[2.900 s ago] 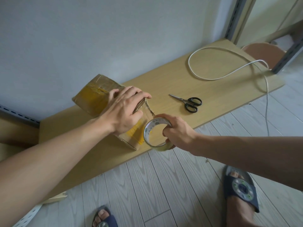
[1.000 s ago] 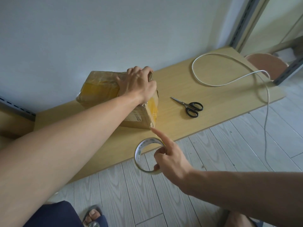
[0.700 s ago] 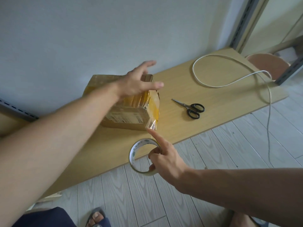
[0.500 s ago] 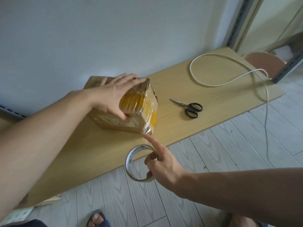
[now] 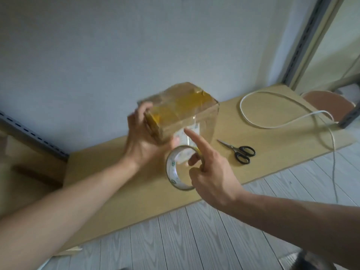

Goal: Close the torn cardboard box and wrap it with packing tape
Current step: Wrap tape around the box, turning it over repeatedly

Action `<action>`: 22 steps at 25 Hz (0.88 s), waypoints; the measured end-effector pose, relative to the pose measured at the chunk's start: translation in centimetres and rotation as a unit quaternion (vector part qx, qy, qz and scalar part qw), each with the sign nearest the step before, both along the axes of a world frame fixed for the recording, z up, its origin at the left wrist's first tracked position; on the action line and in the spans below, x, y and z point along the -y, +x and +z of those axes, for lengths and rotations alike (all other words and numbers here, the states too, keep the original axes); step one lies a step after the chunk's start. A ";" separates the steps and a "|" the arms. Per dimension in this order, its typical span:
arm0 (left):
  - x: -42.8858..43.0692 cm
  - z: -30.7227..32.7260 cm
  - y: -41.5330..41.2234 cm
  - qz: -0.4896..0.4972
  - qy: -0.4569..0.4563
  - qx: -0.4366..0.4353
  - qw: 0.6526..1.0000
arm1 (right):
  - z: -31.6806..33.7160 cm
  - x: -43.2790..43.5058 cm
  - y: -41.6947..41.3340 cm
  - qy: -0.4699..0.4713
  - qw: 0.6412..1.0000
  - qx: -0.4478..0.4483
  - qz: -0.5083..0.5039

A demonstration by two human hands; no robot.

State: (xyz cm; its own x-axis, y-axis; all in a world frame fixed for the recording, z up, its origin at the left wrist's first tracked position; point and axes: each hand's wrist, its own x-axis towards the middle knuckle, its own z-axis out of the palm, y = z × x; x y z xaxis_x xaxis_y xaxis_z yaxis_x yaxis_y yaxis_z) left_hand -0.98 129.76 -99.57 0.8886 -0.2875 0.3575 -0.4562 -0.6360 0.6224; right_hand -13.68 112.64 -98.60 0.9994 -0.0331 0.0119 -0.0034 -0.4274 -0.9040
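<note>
The left hand (image 5: 142,147) is gripping the cardboard box (image 5: 183,110) by its left end, with the palm under the lower corner and the fingers curling up round the side. It is holding the box tilted in the air over the wooden board (image 5: 120,184), close to the wall. Just below and to the right of the box, the tape roll (image 5: 176,168) is hanging on the curled fingers of the right hand (image 5: 212,174), which is gripping it through the core. That hand's forefinger is pointing straight out, its tip lying on or just in front of the box's near face; which, I cannot tell. Further right, black-handled scissors (image 5: 240,152) are lying on the board, and beyond them a white cable (image 5: 253,123) is looping across it.
</note>
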 end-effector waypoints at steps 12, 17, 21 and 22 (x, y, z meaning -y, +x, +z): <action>-2.4 6.1 -0.1 -0.070 0.357 -0.080 0.928 | -2.4 0.7 -1.1 -0.250 0.964 0.029 0.084; 2.4 6.1 1.3 -0.111 0.445 -0.100 0.883 | -2.7 1.1 -1.2 -0.241 0.965 0.048 0.090; 2.4 6.3 2.2 -0.084 0.450 -0.106 0.883 | -2.7 2.5 -0.6 -0.274 0.955 0.063 0.098; 2.4 6.2 2.1 -0.077 0.450 -0.109 0.883 | -2.5 2.9 -0.6 -0.282 0.951 0.069 0.102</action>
